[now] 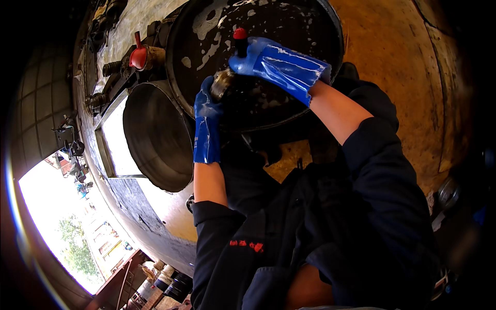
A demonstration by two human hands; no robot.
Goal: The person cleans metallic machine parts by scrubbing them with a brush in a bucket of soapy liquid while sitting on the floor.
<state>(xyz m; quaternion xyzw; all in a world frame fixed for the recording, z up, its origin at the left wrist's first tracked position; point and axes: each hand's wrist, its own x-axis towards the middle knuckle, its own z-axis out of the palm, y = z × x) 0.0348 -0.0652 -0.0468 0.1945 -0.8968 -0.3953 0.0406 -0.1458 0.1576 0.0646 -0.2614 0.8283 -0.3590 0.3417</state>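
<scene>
My right hand (254, 58), in a long blue rubber glove, is closed around a black handle with a red end (240, 35) that sticks up past the thumb side. The tool's working end is hidden. My left hand (207, 103), gloved alike, grips a small, wet, shiny metal part (222, 84) from its left side. Both hands are close together over a wide round black basin (335, 31). Dark liquid with patches of pale foam (209, 23) covers the inside of the basin.
Left of the basin stands a large round dark metal drum (155, 135), open at the top. A red funnel-like piece (138, 56) sits on a container near dark machine parts (111, 68). Brown floor (387, 46) lies to the right; a bright doorway (62, 222) is at lower left.
</scene>
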